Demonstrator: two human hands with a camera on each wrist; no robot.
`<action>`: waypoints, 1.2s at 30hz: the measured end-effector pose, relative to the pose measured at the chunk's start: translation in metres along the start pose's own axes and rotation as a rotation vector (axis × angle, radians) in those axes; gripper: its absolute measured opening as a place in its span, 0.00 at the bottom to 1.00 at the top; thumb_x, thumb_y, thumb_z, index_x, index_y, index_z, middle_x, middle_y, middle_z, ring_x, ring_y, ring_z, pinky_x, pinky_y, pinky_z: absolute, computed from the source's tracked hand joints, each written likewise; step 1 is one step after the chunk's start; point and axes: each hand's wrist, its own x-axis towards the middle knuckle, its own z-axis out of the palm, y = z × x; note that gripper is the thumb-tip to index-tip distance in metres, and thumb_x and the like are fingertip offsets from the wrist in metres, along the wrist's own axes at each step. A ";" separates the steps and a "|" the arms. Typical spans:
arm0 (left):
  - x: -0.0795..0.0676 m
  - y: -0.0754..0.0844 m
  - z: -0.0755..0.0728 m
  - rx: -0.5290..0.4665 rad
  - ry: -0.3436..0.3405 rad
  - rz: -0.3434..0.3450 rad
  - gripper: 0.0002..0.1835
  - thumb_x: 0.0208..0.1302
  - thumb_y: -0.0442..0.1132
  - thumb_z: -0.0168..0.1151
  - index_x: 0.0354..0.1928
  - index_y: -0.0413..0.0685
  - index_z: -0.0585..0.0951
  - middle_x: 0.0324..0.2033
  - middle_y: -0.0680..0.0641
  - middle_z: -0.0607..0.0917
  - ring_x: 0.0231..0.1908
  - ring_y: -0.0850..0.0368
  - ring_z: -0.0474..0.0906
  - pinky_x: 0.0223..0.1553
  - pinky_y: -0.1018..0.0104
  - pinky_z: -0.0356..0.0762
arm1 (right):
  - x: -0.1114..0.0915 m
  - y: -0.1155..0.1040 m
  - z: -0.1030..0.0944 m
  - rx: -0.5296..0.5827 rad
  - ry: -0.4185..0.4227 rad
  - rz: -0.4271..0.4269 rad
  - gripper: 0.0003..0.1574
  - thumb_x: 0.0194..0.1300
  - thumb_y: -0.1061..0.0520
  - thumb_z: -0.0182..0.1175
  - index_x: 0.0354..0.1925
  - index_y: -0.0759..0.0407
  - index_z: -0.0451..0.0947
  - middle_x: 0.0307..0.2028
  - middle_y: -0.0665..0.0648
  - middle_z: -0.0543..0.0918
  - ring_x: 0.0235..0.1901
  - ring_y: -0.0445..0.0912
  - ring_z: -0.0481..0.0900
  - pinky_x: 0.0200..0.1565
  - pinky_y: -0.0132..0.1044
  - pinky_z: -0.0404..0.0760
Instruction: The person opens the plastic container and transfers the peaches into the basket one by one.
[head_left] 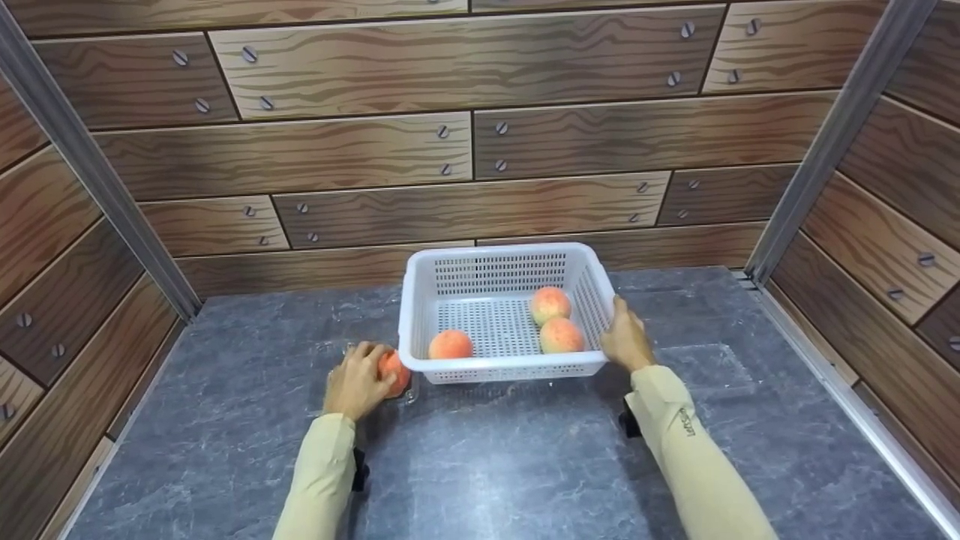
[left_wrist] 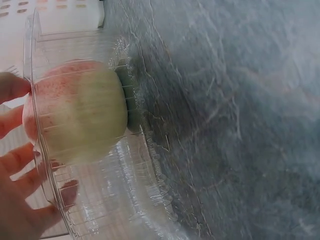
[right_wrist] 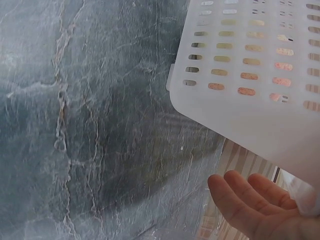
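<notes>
A white perforated basket (head_left: 495, 365) stands on the table with three peaches inside: one peach (head_left: 451, 345) at its left, a second (head_left: 562, 336) and a third (head_left: 551, 306) together at its right. Just left of the basket, my left hand (head_left: 356, 381) holds another peach (head_left: 394, 373), its fingers around the fruit. In the left wrist view this peach (left_wrist: 82, 107) sits in a clear plastic box (left_wrist: 95, 195). My right hand (head_left: 628, 341) is at the basket's right rim. Its fingers (right_wrist: 240, 195) look loosely extended in the right wrist view; the thumb is hidden there.
The dark grey marbled table (head_left: 480, 457) lies in front of and beside the basket. Wood-patterned panels (head_left: 465, 150) rise behind and on both sides, with metal posts at the corners. Faint clear plastic outlines (head_left: 705, 364) show right of the right hand.
</notes>
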 end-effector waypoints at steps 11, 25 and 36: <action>-0.006 -0.004 0.000 -0.135 -0.213 -0.078 0.30 0.56 0.38 0.75 0.60 0.39 0.77 0.49 0.31 0.79 0.44 0.30 0.81 0.43 0.36 0.80 | 0.000 0.002 0.001 -0.011 -0.010 0.011 0.42 0.56 0.73 0.48 0.71 0.78 0.54 0.59 0.83 0.70 0.61 0.75 0.69 0.65 0.64 0.67; -0.008 -0.022 -0.005 -0.176 -0.178 -0.182 0.30 0.55 0.33 0.74 0.61 0.37 0.76 0.51 0.27 0.77 0.48 0.25 0.78 0.46 0.32 0.78 | -0.001 0.001 0.000 -0.021 0.004 0.003 0.42 0.57 0.73 0.50 0.70 0.78 0.54 0.55 0.83 0.72 0.58 0.76 0.71 0.63 0.65 0.68; -0.009 -0.040 -0.013 -0.190 -0.150 -0.206 0.30 0.54 0.31 0.73 0.60 0.33 0.75 0.49 0.25 0.76 0.47 0.25 0.77 0.49 0.32 0.77 | 0.000 0.002 0.001 0.001 0.003 -0.005 0.43 0.56 0.74 0.49 0.70 0.80 0.53 0.56 0.84 0.71 0.58 0.76 0.71 0.64 0.64 0.67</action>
